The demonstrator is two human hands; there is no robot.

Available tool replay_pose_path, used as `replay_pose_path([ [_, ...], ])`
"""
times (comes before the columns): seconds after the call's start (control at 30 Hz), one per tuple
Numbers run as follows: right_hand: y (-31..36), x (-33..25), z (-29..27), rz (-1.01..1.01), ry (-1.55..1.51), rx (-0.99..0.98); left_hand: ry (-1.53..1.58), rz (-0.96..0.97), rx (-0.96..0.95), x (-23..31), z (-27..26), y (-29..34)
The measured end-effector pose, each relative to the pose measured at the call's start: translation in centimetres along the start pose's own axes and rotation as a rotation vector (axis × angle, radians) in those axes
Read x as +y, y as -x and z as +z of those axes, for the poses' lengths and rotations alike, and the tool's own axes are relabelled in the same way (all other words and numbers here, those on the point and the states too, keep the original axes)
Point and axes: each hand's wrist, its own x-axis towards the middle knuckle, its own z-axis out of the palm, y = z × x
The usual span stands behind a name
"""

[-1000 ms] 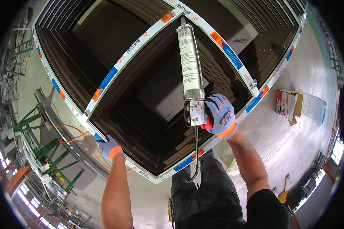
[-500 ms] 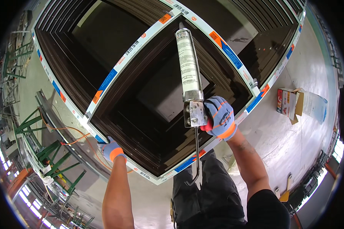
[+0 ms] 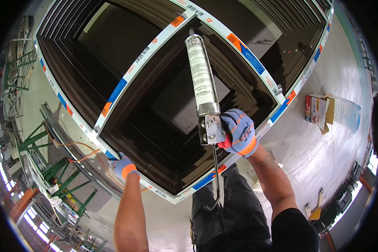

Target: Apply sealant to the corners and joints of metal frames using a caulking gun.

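My right hand (image 3: 240,132), in a grey-blue glove with orange trim, is closed round the red handle of a caulking gun (image 3: 209,108). The gun holds a white printed sealant tube (image 3: 200,69). Its nozzle points away from me, toward the far inner corner of a frame opening, though contact there cannot be made out. The bent metal rod hangs back over my legs. A matching glove covers my left hand (image 3: 122,165), which rests at the near left edge of the stacked window frames (image 3: 178,196); its fingers are mostly hidden by the frame edge.
Dark frames with white, blue and orange protective tape are piled before me, divided by a taped crossbar (image 3: 130,77). An opened cardboard box (image 3: 319,111) with plastic sits on the floor at right. Green metal stands (image 3: 56,168) and an orange hose (image 3: 86,145) are at left.
The caulking gun's nozzle and tube have shifted slightly left, and its rear end has come a little nearer me. My left hand stays at the frame edge.
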Motion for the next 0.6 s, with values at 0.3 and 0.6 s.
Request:
replay_pose_path([
  [0.3,0.6,-0.5,0.6,0.045,-0.008,0.024,-0.041,-0.075,-0.105,1.7,-2.0,1.4],
  [0.6,0.7,-1.1,0.5,0.092,-0.056,-0.032,-0.038,-0.059,-0.070,2.5,-3.2,3.3],
])
